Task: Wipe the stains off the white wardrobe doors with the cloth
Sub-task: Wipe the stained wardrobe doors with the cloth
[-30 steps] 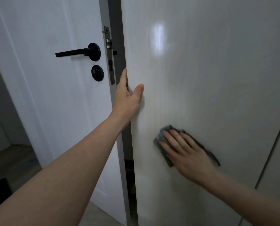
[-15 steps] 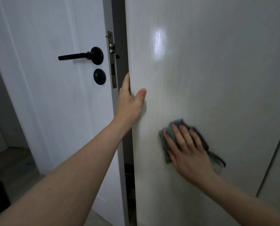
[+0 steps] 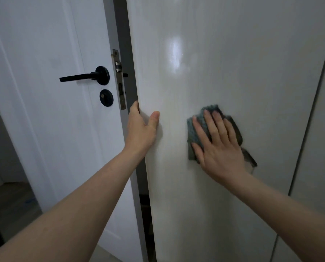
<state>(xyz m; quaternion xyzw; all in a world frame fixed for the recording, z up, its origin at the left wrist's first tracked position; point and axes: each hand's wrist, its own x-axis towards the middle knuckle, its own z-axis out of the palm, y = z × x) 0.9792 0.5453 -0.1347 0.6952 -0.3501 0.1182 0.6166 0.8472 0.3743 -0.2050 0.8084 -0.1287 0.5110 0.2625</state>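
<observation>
A white wardrobe door (image 3: 224,63) stands ajar and fills the right half of the view. My left hand (image 3: 141,129) grips its left edge, fingers wrapped behind the edge and thumb on the front face. My right hand (image 3: 217,146) lies flat with straight fingers on a grey-green cloth (image 3: 194,129), pressing it against the door at mid height. Most of the cloth is hidden under my hand; a dark corner sticks out at the lower right. No stain shows clearly on the glossy face.
A white room door (image 3: 44,91) with a black lever handle (image 3: 86,76) and black lock (image 3: 106,97) stands open at the left, close to the wardrobe door's edge. A second wardrobe panel (image 3: 320,129) adjoins on the right. Dark floor shows at lower left.
My right hand has slid the cloth upward and a little right across the door. My left hand keeps its hold on the door edge.
</observation>
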